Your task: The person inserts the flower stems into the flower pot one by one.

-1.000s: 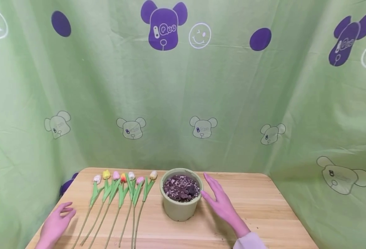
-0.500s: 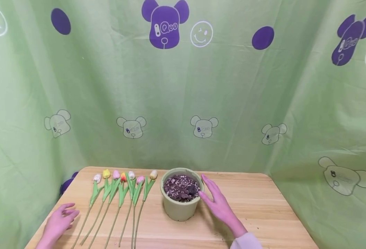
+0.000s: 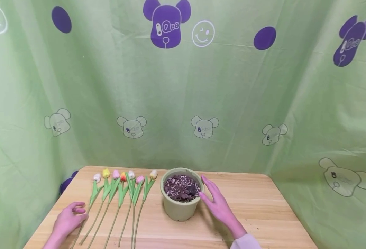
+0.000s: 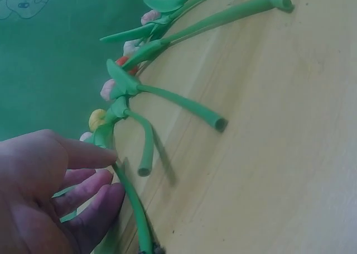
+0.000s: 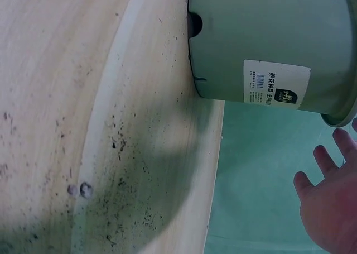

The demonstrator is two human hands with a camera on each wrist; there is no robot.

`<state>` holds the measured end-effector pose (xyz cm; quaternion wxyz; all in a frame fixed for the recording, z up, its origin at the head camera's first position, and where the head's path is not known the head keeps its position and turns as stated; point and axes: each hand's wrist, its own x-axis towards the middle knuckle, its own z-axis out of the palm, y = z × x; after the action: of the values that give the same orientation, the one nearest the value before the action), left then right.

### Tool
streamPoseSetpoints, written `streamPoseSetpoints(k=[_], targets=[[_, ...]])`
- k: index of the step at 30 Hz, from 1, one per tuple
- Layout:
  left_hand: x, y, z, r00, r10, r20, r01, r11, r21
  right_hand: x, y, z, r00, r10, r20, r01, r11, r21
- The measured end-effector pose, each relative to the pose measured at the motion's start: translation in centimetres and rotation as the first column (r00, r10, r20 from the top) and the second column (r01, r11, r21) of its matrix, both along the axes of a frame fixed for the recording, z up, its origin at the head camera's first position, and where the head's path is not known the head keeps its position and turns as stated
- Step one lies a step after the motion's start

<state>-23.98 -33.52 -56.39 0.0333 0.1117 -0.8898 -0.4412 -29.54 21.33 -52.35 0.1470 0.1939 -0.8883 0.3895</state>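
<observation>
Several artificial tulips lie in a row on the wooden table, heads to the back. My left hand (image 3: 68, 221) is at the stem of the leftmost one, a whitish tulip (image 3: 97, 178). In the left wrist view a fingertip of that hand (image 4: 56, 181) reaches the green stem (image 4: 133, 204), while the other fingers are loosely bent beside it. A pale green flowerpot (image 3: 180, 210) full of dark soil (image 3: 182, 188) stands upright right of the flowers. Beside its right rim is my right hand (image 3: 217, 204), fingers spread and extended; the right wrist view shows them near the pot's rim (image 5: 337, 119).
Other tulips, among them a yellow one (image 3: 106, 173) and a cream one (image 3: 153, 175), lie between the left hand and the pot. Dark crumbs of soil (image 5: 120, 181) dot the table (image 3: 264, 214) on the right. A green printed curtain (image 3: 170, 90) encloses the table's back and sides.
My left hand has moved rightward from the table's left side to the leftmost tulip's stem. The right hand has stayed nearly still beside the pot.
</observation>
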Motion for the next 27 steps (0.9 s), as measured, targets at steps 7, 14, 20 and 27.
streamPoseSetpoints(k=[7,14,20,27], targets=[[-0.19,0.42,0.02,1.000,0.004,-0.016,-0.004,1.000,-0.004,-0.04,0.03,-0.15,1.000,-0.001,0.001,0.001,1.000,-0.017],[-0.27,0.22,-0.27,1.000,0.003,0.004,-0.004,0.999,0.047,-0.14,-0.07,-0.24,1.000,0.004,0.013,-0.004,1.000,-0.017],[-0.33,0.42,0.03,1.000,0.004,0.002,-0.004,0.999,0.045,-0.07,-0.10,-0.32,1.000,0.027,0.005,-0.027,0.998,-0.049],[-0.22,0.62,0.41,1.000,0.020,0.004,-0.020,0.997,0.077,-0.05,-0.20,-0.43,0.999,0.048,-0.005,-0.048,0.996,-0.076]])
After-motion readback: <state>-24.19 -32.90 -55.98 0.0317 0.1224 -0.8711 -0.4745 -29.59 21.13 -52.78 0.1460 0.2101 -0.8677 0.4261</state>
